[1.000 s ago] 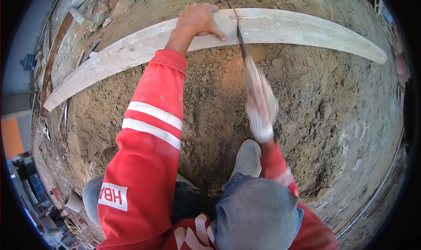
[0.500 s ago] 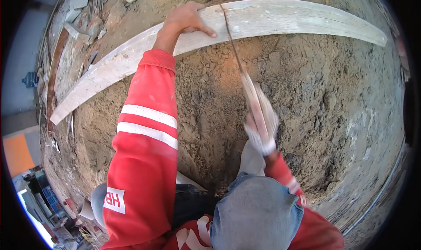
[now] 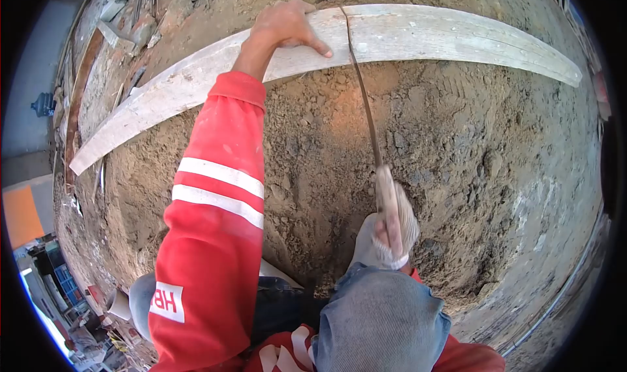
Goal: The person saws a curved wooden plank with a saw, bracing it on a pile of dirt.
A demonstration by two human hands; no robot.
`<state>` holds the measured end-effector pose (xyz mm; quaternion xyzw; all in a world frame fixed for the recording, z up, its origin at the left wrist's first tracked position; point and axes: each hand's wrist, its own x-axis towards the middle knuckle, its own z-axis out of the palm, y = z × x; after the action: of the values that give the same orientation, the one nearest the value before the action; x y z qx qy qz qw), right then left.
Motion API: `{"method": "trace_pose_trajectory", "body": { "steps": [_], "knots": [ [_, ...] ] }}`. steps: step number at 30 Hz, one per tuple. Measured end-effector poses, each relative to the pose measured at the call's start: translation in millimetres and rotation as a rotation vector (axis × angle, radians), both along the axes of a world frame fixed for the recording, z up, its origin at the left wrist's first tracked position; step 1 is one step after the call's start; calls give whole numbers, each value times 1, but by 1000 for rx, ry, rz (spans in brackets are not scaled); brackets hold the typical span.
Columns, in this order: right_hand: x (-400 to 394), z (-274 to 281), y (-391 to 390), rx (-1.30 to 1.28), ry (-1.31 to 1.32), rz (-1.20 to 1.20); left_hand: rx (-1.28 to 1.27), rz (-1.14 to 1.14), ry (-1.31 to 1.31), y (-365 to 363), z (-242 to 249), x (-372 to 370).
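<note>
Saw point(image 3: 363, 88) slid back toward body w/ R hand point(image 3: 403, 231) vs earlier frame; R hand, gloved, clenched round saw handle point(image 3: 388, 205); blade runs fwd from it, far end across pale plank point(image 3: 450, 37); L hand point(image 3: 284, 27) grasping plank just left of blade, thumb on top face; dirt point(image 3: 307, 143) btwn hands; shoe point(image 3: 363, 246) right by R hand, tbh

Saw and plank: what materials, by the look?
Plank: likely wood, rough and unpainted or pale-washed; lengthwise grain lines and pale blotches show.
Saw blade: probably steel; thin, dark brown, dull, perhaps rusted.
Saw handle: looks like wood, maybe plastic; pale, worn, matte surface, with the gloved right hand hiding part of it.
</note>
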<state>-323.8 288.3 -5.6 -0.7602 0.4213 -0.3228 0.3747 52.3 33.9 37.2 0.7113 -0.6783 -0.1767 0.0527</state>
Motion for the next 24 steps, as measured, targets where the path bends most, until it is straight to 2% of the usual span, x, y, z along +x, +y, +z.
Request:
{"method": "trace_pose_trajectory", "body": {
  "steps": [2,3,4,5,6,7,9,10,11,12,13,15,16,18,19,20,21,23,24],
  "knots": [
    [28,5,-55,139,-98,20,-167,28,-27,4,-3,-3],
    [55,-7,-92,28,-177,-24,-184,23,-25,6,4,-9],
    [86,-20,-132,-195,-402,-19,-143,28,-53,11,11,-13],
    [105,-27,-170,-568,-262,7,-97,36,-81,15,15,-16],
    [125,-14,-170,-403,-326,-28,-94,40,-79,16,17,-16],
    [124,-7,-166,-394,-323,-23,-77,28,-70,16,17,-15],
    [114,3,-158,-455,-155,-75,-66,44,-39,16,16,-12],
    [95,-20,-135,-261,6,-67,-62,25,-32,16,14,-12],
    [69,-25,-104,-205,25,-19,-69,8,-34,14,16,-10],
    [67,-12,-63,300,-562,-56,-71,31,-27,13,16,-9],
    [23,-55,-34,-161,276,-34,-77,35,-26,11,16,-10],
    [7,-36,6,66,-66,-162,-72,43,-22,12,13,-12],
    [12,-28,5,71,-65,-163,-70,62,-19,14,14,-15],
    [45,-1,-37,683,-820,-111,-89,64,-24,9,15,-15],
    [55,-13,-75,-40,-142,-20,-116,59,-58,9,8,-14],
    [77,-38,-112,-125,-350,-13,-143,57,-92,8,3,-13],
    [102,-30,-150,-619,-138,-63,-155,56,-92,8,3,-13],
    [120,-27,-169,-643,-206,-78,-168,56,-47,16,6,-15],
    [119,-13,-167,-547,-185,-44,-179,55,-51,18,9,-15]
  ]
}}
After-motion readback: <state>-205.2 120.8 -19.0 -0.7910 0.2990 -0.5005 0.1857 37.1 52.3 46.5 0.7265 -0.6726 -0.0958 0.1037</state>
